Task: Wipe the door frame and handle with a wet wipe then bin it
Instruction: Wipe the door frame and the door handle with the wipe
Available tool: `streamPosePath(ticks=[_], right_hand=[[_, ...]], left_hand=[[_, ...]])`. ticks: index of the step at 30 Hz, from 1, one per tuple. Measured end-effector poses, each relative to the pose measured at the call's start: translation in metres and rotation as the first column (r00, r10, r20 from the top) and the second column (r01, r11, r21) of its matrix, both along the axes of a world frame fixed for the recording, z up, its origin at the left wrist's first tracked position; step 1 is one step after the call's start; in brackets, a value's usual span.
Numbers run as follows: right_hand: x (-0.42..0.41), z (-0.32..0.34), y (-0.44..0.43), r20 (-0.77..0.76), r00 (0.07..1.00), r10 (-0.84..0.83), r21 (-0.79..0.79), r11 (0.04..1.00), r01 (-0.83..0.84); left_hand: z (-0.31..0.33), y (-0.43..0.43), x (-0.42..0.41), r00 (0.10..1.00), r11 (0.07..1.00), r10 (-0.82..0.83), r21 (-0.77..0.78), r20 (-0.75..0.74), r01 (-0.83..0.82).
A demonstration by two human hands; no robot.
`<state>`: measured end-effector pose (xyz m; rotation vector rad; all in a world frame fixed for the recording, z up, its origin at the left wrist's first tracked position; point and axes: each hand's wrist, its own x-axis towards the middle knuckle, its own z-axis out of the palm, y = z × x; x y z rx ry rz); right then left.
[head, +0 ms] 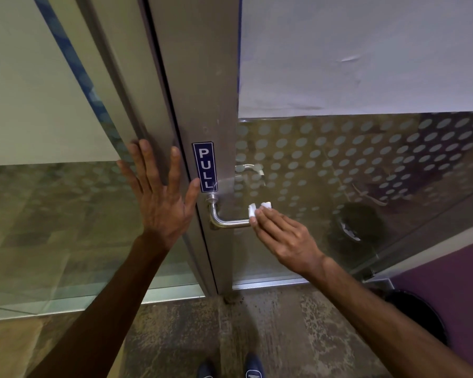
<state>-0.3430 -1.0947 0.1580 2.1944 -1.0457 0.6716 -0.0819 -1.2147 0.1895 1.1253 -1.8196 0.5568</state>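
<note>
The handle [228, 221] is being wiped: the wet wipe [258, 208] is pressed to its free end under the right hand [286, 238]. The left hand [159, 192] is spread flat and empty on the door frame [159, 126]. Next, strokes toward the bend are needed, then binning.

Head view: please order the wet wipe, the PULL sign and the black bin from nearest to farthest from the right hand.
1. Wet wipe: under the right hand's fingertips, on the door handle.
2. PULL sign: up and to the left, on the door frame.
3. Black bin: on the floor, low right.
</note>
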Motion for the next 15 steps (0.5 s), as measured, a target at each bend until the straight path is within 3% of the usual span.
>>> streamPosePath(ticks=[4, 6, 8, 10, 12, 15], right_hand=[[0.006, -0.009, 0.004, 0.281, 0.949, -0.145, 0.145, 0.984, 0.107], [0.016, -0.012, 0.007, 0.458, 0.861, -0.221, 0.260, 0.960, 0.108], [0.026, -0.010, 0.008, 0.631, 0.718, -0.293, 0.325, 0.940, 0.098], [0.036, -0.004, 0.008, 0.780, 0.479, -0.402, 0.406, 0.908, 0.101], [0.044, 0.001, 0.003, 0.833, 0.171, -0.527, 0.525, 0.849, 0.057], [0.052, 0.010, -0.009, 0.754, -0.352, -0.554, 0.493, 0.832, -0.255]], left_hand=[[0.003, 0.002, 0.001, 1.000, 1.000, -0.001, 0.011, -0.002, 0.001], [0.004, 0.003, 0.003, 1.000, 1.000, 0.002, 0.011, -0.005, -0.002], [0.003, 0.004, 0.004, 1.000, 1.000, 0.001, 0.007, -0.006, -0.001], [0.002, 0.004, 0.004, 1.000, 1.000, 0.005, 0.006, -0.007, -0.005], [0.002, 0.004, 0.003, 1.000, 1.000, 0.009, 0.005, -0.012, -0.009], [0.002, 0.005, 0.003, 1.000, 1.000, 0.012, 0.009, -0.022, -0.012]])
